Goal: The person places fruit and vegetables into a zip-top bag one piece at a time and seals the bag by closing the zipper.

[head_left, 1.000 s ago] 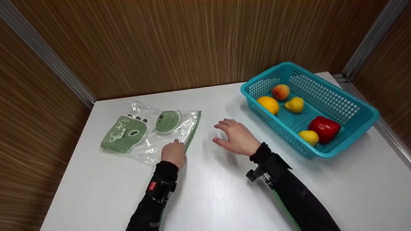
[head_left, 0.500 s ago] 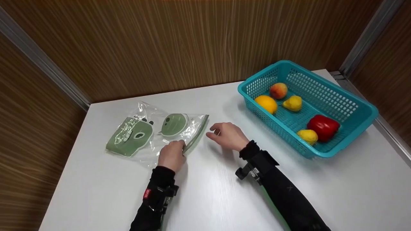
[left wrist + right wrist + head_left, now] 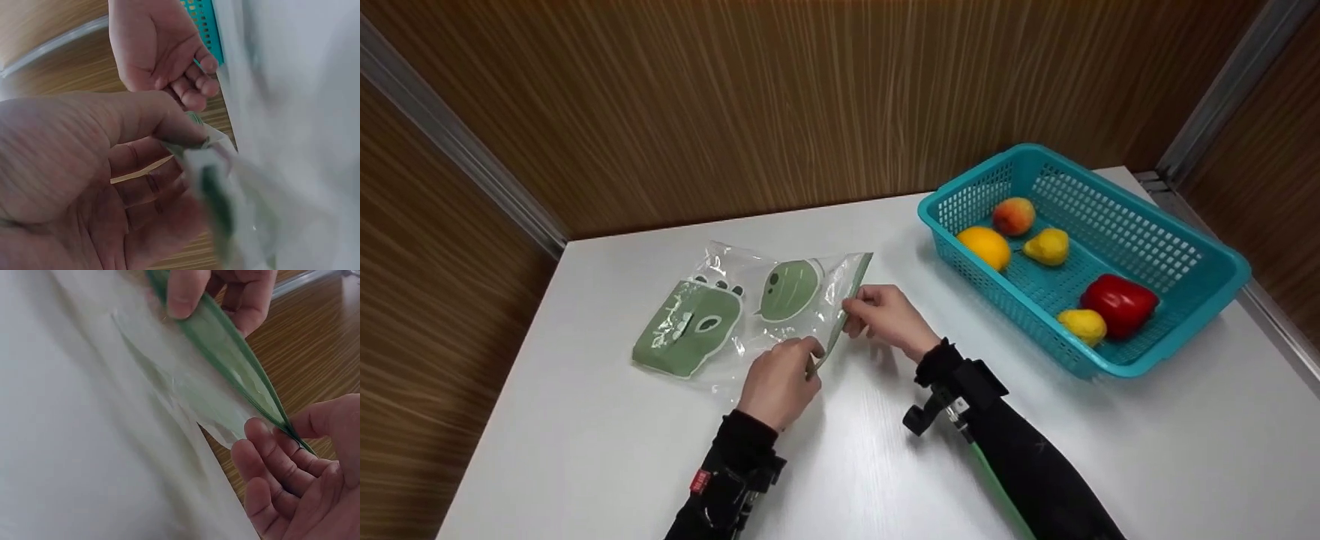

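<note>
A clear zip bag [image 3: 750,330] with green cartoon animal prints lies on the white table [image 3: 585,435], its green-edged mouth raised toward my hands. My left hand [image 3: 780,382] pinches the near part of that edge between thumb and fingers. Farther along, my right hand [image 3: 891,316] pinches the same edge with thumb and fingertips. In the right wrist view, the two green strips [image 3: 247,374] of the mouth bow apart between the hands and meet at my right fingers [image 3: 281,461]. The left wrist view shows my left thumb [image 3: 163,115] on the bag's edge, with blurred plastic beyond it.
At the right stands a teal basket [image 3: 1132,367] holding a peach [image 3: 1014,217], an orange fruit [image 3: 985,248], a yellow pear [image 3: 1048,247], a lemon [image 3: 1083,327] and a red bell pepper [image 3: 1120,305]. Wood-grain panels [image 3: 780,105] enclose the back and sides.
My right hand has moved left from beside the bag and now pinches its edge. The bag has shifted to the right with my left hand, and its mouth has lifted.
</note>
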The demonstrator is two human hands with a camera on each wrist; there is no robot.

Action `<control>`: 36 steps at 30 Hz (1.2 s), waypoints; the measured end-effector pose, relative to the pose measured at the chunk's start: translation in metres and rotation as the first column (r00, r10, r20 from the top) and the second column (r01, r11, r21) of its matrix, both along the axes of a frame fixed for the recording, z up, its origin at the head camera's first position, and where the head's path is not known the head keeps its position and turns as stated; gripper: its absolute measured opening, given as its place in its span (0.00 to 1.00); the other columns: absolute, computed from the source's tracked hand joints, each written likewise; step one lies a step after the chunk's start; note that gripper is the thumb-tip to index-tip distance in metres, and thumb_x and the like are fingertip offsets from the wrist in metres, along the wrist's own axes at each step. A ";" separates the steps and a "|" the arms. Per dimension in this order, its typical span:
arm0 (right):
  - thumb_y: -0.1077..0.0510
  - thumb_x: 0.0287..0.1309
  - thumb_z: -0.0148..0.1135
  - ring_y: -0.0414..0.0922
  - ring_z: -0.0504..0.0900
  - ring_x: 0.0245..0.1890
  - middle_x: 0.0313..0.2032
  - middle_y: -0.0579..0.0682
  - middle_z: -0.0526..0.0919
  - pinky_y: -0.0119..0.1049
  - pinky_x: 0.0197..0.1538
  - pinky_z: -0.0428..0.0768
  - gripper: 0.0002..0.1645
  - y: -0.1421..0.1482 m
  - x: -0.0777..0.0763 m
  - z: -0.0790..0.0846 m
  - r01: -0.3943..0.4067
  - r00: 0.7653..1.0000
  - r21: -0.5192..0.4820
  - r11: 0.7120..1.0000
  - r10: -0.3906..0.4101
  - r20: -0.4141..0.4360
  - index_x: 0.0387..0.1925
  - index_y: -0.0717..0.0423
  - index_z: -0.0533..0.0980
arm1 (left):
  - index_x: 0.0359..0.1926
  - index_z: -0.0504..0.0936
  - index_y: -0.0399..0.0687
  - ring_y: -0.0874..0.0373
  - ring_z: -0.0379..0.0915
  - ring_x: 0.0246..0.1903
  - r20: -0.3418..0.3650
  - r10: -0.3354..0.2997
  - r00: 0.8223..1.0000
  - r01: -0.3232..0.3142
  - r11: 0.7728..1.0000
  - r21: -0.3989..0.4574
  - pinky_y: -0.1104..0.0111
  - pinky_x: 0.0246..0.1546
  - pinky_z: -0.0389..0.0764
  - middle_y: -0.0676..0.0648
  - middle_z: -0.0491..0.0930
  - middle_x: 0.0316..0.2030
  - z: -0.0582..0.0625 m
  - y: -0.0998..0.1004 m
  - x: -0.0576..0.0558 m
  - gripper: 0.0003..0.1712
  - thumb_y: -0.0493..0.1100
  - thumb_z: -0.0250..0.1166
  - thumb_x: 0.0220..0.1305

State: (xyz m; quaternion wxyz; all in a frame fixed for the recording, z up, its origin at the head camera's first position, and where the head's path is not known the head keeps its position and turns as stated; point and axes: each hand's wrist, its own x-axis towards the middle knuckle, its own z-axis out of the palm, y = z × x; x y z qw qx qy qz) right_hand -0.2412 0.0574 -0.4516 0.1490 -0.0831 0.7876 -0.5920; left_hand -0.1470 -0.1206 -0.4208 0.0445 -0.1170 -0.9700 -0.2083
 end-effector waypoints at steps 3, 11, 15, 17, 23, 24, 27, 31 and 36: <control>0.51 0.62 0.56 0.39 0.81 0.23 0.21 0.44 0.83 0.30 0.29 0.75 0.13 -0.003 0.004 0.006 -0.002 1.000 -0.087 0.996 0.004 0.022 0.32 0.56 0.78 | 0.36 0.82 0.47 0.57 0.78 0.25 -0.010 0.022 1.000 -0.022 1.000 0.009 0.67 0.25 0.73 0.53 0.82 0.23 0.007 -0.001 0.003 0.09 0.38 0.65 0.50; 0.50 0.62 0.58 0.39 0.82 0.23 0.21 0.44 0.84 0.31 0.29 0.75 0.13 -0.005 0.008 0.013 0.016 0.999 -0.112 0.994 -0.022 -0.047 0.32 0.57 0.77 | 0.32 0.81 0.51 0.60 0.74 0.20 -0.067 0.061 0.996 -0.057 0.996 0.063 0.70 0.20 0.68 0.56 0.81 0.18 0.009 0.002 0.003 0.05 0.45 0.65 0.54; 0.49 0.60 0.61 0.39 0.83 0.24 0.24 0.46 0.85 0.34 0.32 0.78 0.13 -0.006 0.008 0.015 0.010 0.995 -0.102 0.995 -0.021 -0.102 0.34 0.56 0.79 | 0.29 0.80 0.52 0.59 0.75 0.19 -0.110 0.069 0.992 -0.062 0.996 0.069 0.69 0.20 0.68 0.56 0.81 0.18 0.007 0.002 0.002 0.03 0.44 0.65 0.54; 0.50 0.59 0.62 0.40 0.83 0.25 0.27 0.48 0.86 0.40 0.36 0.81 0.13 -0.006 0.008 0.017 -0.004 0.993 -0.103 0.995 -0.009 -0.120 0.35 0.56 0.80 | 0.28 0.80 0.52 0.59 0.76 0.19 -0.121 0.075 0.990 -0.067 0.995 0.071 0.69 0.20 0.69 0.55 0.81 0.18 0.006 0.002 0.001 0.03 0.44 0.65 0.54; 0.51 0.59 0.62 0.42 0.83 0.29 0.34 0.54 0.87 0.55 0.47 0.81 0.14 -0.002 0.012 0.021 -0.041 0.989 -0.085 0.996 0.028 -0.146 0.41 0.55 0.80 | 0.27 0.80 0.52 0.61 0.73 0.19 -0.126 0.089 0.988 -0.079 0.993 0.088 0.69 0.21 0.68 0.56 0.80 0.18 0.005 0.003 0.000 0.03 0.43 0.65 0.54; 0.51 0.60 0.62 0.43 0.83 0.29 0.35 0.54 0.87 0.54 0.47 0.81 0.14 -0.002 0.013 0.020 -0.043 0.988 -0.080 0.996 0.031 -0.151 0.42 0.55 0.80 | 0.26 0.80 0.53 0.61 0.73 0.19 -0.126 0.092 0.988 -0.081 0.993 0.091 0.69 0.21 0.68 0.56 0.80 0.18 0.005 0.003 0.000 0.03 0.43 0.65 0.54; 0.51 0.61 0.61 0.44 0.84 0.30 0.35 0.55 0.87 0.52 0.46 0.82 0.14 0.001 0.015 0.018 -0.048 0.986 -0.071 0.996 0.035 -0.165 0.43 0.55 0.79 | 0.26 0.80 0.53 0.61 0.72 0.18 -0.132 0.091 0.987 -0.079 0.992 0.094 0.70 0.21 0.67 0.56 0.80 0.18 0.005 0.005 0.001 0.03 0.43 0.65 0.55; 0.53 0.62 0.60 0.49 0.85 0.32 0.36 0.57 0.87 0.44 0.42 0.83 0.14 0.002 0.017 0.015 -0.059 0.979 -0.052 0.997 0.047 -0.198 0.45 0.57 0.79 | 0.25 0.80 0.53 0.61 0.73 0.18 -0.148 0.086 0.985 -0.073 0.993 0.097 0.69 0.20 0.67 0.56 0.80 0.17 0.004 0.006 0.001 0.03 0.43 0.64 0.55; 0.56 0.61 0.60 0.55 0.84 0.32 0.32 0.61 0.86 0.32 0.36 0.79 0.14 0.002 0.019 0.014 -0.052 0.971 0.001 0.999 0.051 -0.234 0.46 0.58 0.79 | 0.25 0.80 0.52 0.62 0.73 0.18 -0.157 0.081 0.984 -0.066 0.993 0.101 0.69 0.20 0.68 0.56 0.80 0.17 0.002 0.008 0.001 0.03 0.42 0.64 0.54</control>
